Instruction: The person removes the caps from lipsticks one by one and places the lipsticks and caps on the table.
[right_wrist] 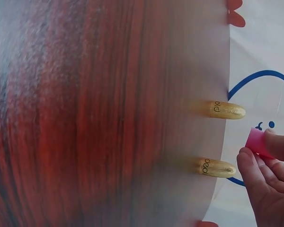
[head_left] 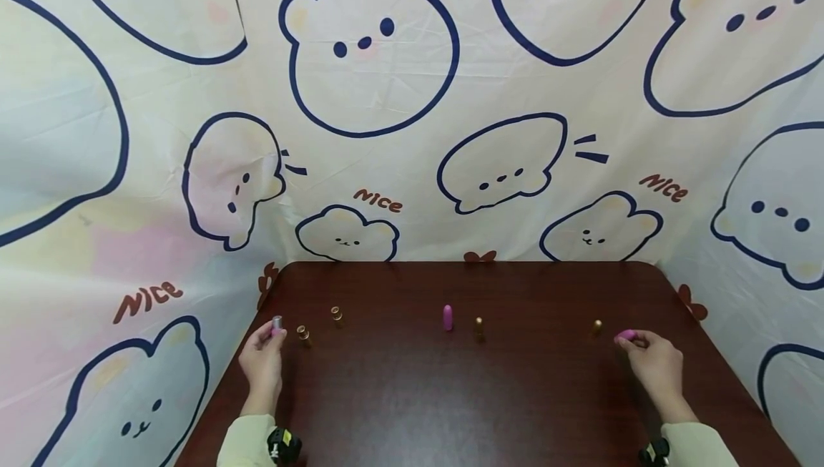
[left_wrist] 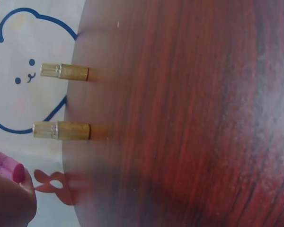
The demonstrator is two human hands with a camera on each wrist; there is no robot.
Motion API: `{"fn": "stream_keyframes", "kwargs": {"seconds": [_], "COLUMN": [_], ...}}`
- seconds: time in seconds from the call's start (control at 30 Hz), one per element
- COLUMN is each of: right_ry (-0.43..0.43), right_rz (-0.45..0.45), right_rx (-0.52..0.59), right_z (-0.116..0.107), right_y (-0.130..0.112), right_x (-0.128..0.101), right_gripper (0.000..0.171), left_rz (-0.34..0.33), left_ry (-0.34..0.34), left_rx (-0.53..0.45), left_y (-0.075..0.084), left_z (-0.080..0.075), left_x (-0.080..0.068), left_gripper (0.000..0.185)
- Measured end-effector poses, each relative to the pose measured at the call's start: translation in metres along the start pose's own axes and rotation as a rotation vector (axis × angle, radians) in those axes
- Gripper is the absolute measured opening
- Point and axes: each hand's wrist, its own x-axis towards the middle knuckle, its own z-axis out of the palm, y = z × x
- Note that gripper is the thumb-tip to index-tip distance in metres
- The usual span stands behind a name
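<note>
At the table's left side my left hand (head_left: pixel 262 360) holds a pink lipstick base (head_left: pixel 277 325) with a silver collar, raised over the tabletop. In the left wrist view its pink end (left_wrist: pixel 13 171) shows between finger and thumb. Just right of this hand stand two gold lipstick bases (head_left: pixel 303 335) with narrower collars on top. Over at the right, my right hand (head_left: pixel 656 363) pinches a pink lipstick cap (head_left: pixel 626 336) between thumb and fingers. A rounded gold lipstick cap (head_left: pixel 597 327) stands upright just left of it. In the right wrist view, two gold lettered caps (right_wrist: pixel 217 168) appear.
Near the middle of the dark wooden table (head_left: pixel 412 395) stand an upright pink round-topped cap (head_left: pixel 448 317) and a gold one (head_left: pixel 479 329). A cartoon-printed cloth (head_left: pixel 412 166) rises behind the table and along both its sides.
</note>
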Motion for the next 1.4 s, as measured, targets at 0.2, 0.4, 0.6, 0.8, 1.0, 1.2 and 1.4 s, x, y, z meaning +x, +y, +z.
{"fn": "stream_keyframes", "kwargs": {"seconds": [0.2,0.4,0.6,0.8,1.0,1.2,1.4], "right_ry": [-0.01,-0.027,-0.044,-0.076,-0.104,-0.113,-0.126], "right_rz": [-0.021,-0.027,-0.014,0.001,0.001,0.024,0.034], "right_rx": [-0.013,-0.019,-0.038,-0.046,-0.057,-0.052,-0.042], "right_z": [0.002,0.005,0.009,0.011,0.01,0.012,0.013], "right_y": [0.002,0.003,0.006,0.008,0.008,0.008,0.008], "right_x": [0.0,0.0,0.002,0.004,0.004,0.004,0.002], "right_gripper": [0.031,0.033,0.027,0.021,0.021,0.022,0.023], "left_rz": [-0.045,-0.055,-0.057,-0.061,-0.068,-0.074,-0.073], "left_ry": [0.029,0.033,0.026,0.014,-0.001,-0.002,-0.008], "left_rx": [0.005,0.023,0.039,0.068,0.121,0.191,0.223], "left_y": [-0.005,-0.008,-0.012,-0.015,-0.018,-0.021,-0.023], "left_z": [-0.006,-0.01,-0.011,-0.011,-0.012,-0.013,-0.013], "left_x": [0.003,0.005,0.006,0.007,0.01,0.012,0.012], "left_gripper": [0.028,0.027,0.025,0.027,0.028,0.026,0.027]}}
